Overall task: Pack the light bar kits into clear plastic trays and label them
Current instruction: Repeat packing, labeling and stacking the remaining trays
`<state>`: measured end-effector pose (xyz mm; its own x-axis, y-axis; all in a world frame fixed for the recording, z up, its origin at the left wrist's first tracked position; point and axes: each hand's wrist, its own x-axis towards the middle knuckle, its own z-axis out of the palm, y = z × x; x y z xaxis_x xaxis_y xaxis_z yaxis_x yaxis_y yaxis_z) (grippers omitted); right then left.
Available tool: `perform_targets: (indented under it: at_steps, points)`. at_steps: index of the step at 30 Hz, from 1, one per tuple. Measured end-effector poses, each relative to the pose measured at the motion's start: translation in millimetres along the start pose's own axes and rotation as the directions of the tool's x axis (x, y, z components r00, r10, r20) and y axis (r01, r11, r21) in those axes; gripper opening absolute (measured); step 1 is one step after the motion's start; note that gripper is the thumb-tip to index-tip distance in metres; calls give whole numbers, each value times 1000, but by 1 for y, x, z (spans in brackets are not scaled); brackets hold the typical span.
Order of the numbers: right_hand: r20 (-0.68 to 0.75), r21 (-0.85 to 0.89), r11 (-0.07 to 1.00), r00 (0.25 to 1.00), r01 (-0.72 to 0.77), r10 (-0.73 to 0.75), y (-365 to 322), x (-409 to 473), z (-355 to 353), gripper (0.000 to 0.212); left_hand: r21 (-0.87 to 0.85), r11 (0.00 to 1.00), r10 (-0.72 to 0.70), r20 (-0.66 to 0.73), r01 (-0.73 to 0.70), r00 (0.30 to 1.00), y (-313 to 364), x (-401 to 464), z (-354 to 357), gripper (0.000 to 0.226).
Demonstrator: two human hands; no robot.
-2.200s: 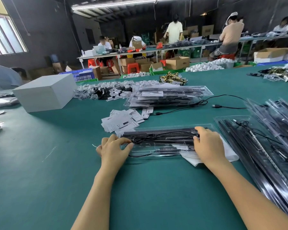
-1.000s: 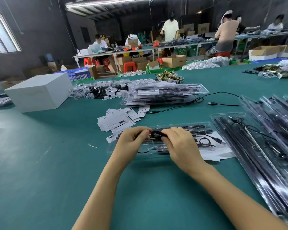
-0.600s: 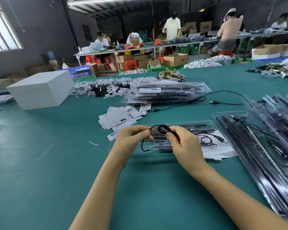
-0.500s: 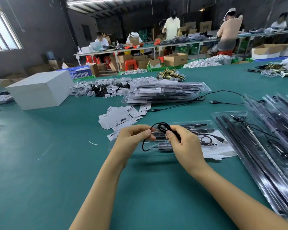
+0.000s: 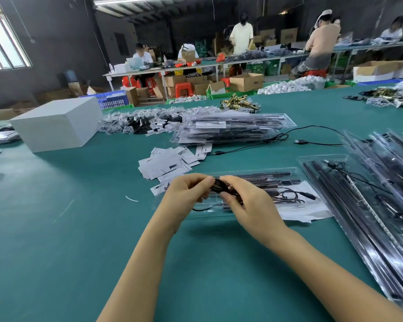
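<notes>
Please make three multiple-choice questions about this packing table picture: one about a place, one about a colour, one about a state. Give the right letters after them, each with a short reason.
1. Where does the white box stand?
A. far left of the table
B. on the tray stack
C. at the near right edge

2. What colour is the table surface?
A. grey
B. teal green
C. brown

3. What are both hands doing?
A. resting flat on the table
B. holding a bundled black cable
C. sticking on a label

Answers:
1 A: the box sits left of the paper labels and the tray stack.
2 B: the cover is teal green all over.
3 B: the left hand and right hand pinch the black cable above the clear tray.
</notes>
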<state>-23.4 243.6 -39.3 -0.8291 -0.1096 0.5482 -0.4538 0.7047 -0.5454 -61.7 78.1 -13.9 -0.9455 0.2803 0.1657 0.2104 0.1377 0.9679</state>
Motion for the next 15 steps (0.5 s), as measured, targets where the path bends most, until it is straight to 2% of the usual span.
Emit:
perform_targets:
  at_steps: [2,5,6,8,9,11,13,15]
  points:
    - [30,-63,998,999,-24,26,4,1,-5,42,1,1000,-7,-87,7,996,-2,1,-9,23]
    - [24,-111,994,1000,-10,13,17,5,-16,22,-193,978,-127,-267,76,955,-6,4,-26,29]
    - [11,-117,993,1000,-10,11,22,7,-19,16,-171,982,-134,-302,85,944,-8,5,-30,29]
    - [-11,-91,995,1000,-29,29,25,9,-21,12,90,994,-34,-338,68,941,-12,6,-32,22]
    - [-14,-65,997,999,-44,43,25,10,-22,11,268,963,64,-333,29,941,-14,6,-30,20]
    - [-18,-13,998,998,-63,63,23,12,-24,11,613,784,302,-244,-95,922,-17,4,-23,28]
    - [-35,51,996,997,-69,71,20,13,-26,11,766,605,421,-79,-215,904,-17,3,-16,35]
    - [-47,176,979,993,-100,110,17,13,-29,13,805,516,456,30,-292,889,-17,2,-8,35]
